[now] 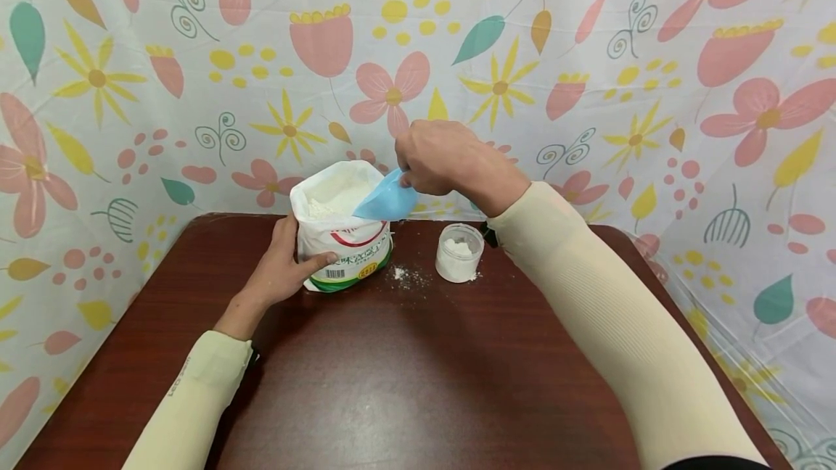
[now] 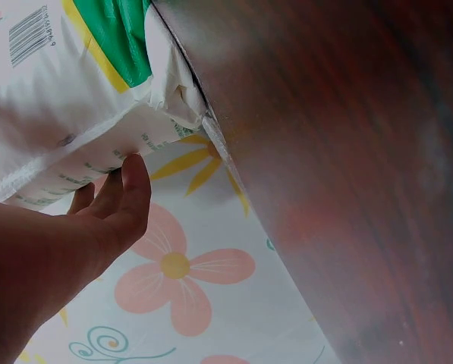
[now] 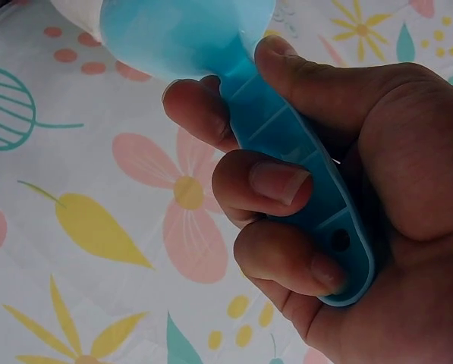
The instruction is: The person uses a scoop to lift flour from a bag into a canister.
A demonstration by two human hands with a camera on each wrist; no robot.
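A white flour bag [image 1: 346, 249] with green and red print stands with its top open at the table's far edge, white powder inside. My left hand [image 1: 281, 267] holds its left side, thumb across the front; in the left wrist view the other fingers [image 2: 135, 189] lie along the bag's side. My right hand [image 1: 444, 158] grips a light-blue scoop [image 1: 392, 198] by its handle. The scoop is tilted, its tip down at the bag's right rim; what it contains is hidden. In the right wrist view, fingers curl round the ribbed handle [image 3: 287, 144].
Right of the bag stands a clear round jar [image 1: 457, 265] partly filled with white powder. Some spilled powder [image 1: 406, 278] lies on the dark wooden table [image 1: 392, 383] between them. A flower-printed cloth [image 1: 392, 35] hangs right behind the table.
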